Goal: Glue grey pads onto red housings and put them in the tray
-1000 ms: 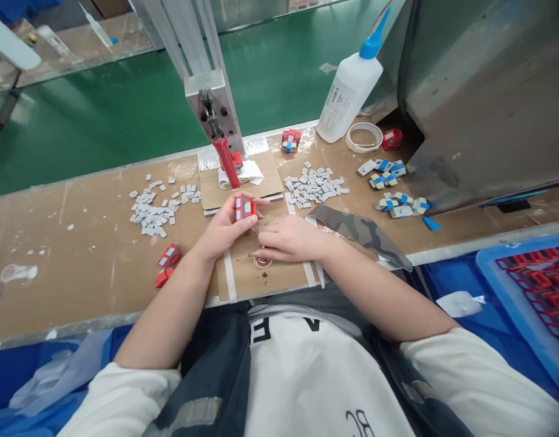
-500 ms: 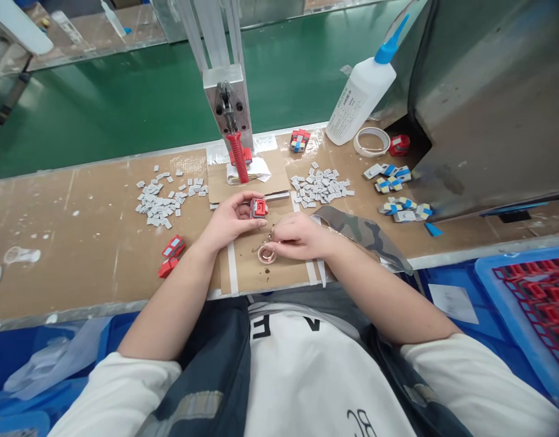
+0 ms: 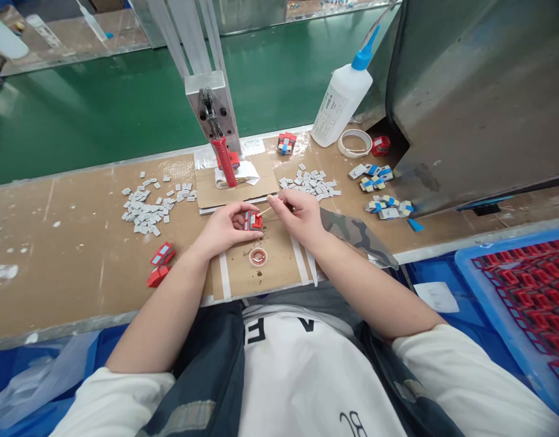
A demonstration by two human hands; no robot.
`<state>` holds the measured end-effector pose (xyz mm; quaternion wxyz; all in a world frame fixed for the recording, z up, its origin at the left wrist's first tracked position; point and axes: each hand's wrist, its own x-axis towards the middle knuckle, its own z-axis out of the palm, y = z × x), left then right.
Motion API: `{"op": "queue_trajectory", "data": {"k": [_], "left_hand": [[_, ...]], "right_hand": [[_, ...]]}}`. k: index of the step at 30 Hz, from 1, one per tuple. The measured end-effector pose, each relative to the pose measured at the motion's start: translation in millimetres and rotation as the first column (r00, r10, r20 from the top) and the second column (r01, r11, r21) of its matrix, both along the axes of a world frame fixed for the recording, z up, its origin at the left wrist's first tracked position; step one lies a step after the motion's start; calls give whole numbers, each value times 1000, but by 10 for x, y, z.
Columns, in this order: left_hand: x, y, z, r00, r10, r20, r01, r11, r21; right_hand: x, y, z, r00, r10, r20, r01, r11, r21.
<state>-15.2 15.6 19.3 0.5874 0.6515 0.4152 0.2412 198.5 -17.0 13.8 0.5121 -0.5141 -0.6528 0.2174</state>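
Note:
My left hand is closed around a small red and grey plastic toy part, held just above the cardboard. Pinched in my right hand is a thin pale stick, its tip at the red part's right side. Below the hands sits a small round dish with reddish-brown liquid, and dark spots mark the cardboard around it. Two more red parts lie left of my left forearm. Small grey pieces lie in a left pile and a right pile.
A toggle clamp with a red handle stands behind my hands. At the back right are a white bottle with a blue nozzle, a tape roll and several grey-blue-yellow pieces. A blue crate of red parts is at far right.
My right hand has lifted away from the small dish and brought the stick up to the red part. My left hand still holds the part, now slightly lower in view. The camera view has shifted.

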Motion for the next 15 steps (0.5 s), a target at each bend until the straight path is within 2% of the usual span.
{"op": "queue_trajectory", "data": {"k": [9,15], "left_hand": [[6,-12,-1,1000,-5,-22,5,1000,28],[7,-14,9,1000,3,9,-3,1000,-6]], "right_hand": [[-1,9,-29,999,1,51,-1,1000,-1],[17,-6,-39,998,8,66,-10,999,30]]}}
